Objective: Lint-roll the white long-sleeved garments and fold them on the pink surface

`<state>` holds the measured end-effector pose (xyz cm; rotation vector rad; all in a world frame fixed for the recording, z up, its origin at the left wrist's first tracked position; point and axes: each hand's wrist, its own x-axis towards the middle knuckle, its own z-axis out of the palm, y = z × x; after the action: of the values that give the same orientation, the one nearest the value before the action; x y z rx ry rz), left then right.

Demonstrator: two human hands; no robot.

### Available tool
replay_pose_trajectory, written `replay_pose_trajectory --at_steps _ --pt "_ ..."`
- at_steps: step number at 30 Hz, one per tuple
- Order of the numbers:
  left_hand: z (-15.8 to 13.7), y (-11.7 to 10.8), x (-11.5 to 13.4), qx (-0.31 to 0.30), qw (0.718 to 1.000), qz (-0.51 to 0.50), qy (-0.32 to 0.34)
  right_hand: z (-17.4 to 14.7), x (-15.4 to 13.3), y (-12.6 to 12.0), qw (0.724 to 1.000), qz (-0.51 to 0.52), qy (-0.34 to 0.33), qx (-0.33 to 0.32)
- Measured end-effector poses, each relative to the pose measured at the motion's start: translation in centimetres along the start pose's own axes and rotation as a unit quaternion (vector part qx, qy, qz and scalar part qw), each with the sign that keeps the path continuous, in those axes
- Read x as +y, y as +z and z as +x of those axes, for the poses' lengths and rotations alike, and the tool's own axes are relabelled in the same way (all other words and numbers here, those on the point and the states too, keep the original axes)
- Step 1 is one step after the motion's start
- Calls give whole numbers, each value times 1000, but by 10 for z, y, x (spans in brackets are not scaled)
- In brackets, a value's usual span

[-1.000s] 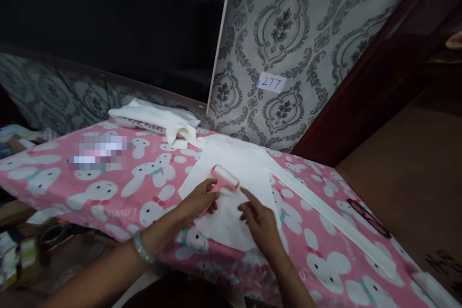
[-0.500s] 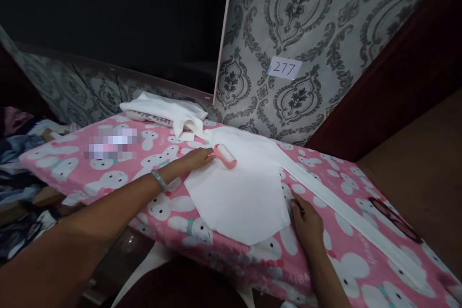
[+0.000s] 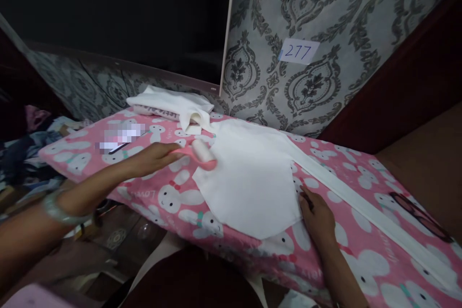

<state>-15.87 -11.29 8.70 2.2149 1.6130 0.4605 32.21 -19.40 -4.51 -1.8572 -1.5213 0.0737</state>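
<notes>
A white apron point(image 3: 249, 183) lies flat on a pink bunny-print cloth point(image 3: 173, 197), its long tie point(image 3: 361, 202) running off to the right. My left hand point(image 3: 159, 156) is closed around the pink handle of a lint roller point(image 3: 202, 151). The roller's white roll is tilted just above or against the apron's left edge; I cannot tell whether it touches. At the apron's right edge, my right hand point(image 3: 317, 216) has curled fingers, which seem to pinch the border. Its fingertips are partly in shadow.
White folded fabric point(image 3: 169, 101) is heaped on a printed cushion or pack at the back. A phone point(image 3: 121, 139) lies at left, glasses point(image 3: 420, 216) at the far right. A large screen point(image 3: 119, 14) stands behind. Clothes point(image 3: 21, 149) are piled beyond the left edge.
My left hand has drawn the lint roller leftward, from over the apron's upper left to its edge. My right hand stays at the apron's right edge. The view has shifted slightly.
</notes>
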Motion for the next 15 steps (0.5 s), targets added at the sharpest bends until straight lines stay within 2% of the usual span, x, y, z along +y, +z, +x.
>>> replay_pose_trajectory --at_steps 3,5,7,9,12,13,15 --pt "41 29 51 -48 992 -21 111 -1 -1 -1 1000 6 4 10" --pt "62 55 75 -71 988 -27 133 -2 -2 -3 1000 16 11 19" --pt "69 77 83 -88 987 -10 135 -3 -3 -4 999 24 18 22" --pt "61 86 74 -100 986 8 131 -4 -4 -5 999 28 22 21" --pt "25 77 38 -106 990 9 88 -5 -3 -4 999 25 20 17" --pt "10 70 25 -95 994 4 46 -4 -2 -4 1000 21 17 15" --pt "-19 52 2 -34 996 7 -83 -4 1 -3 1000 9 8 10"
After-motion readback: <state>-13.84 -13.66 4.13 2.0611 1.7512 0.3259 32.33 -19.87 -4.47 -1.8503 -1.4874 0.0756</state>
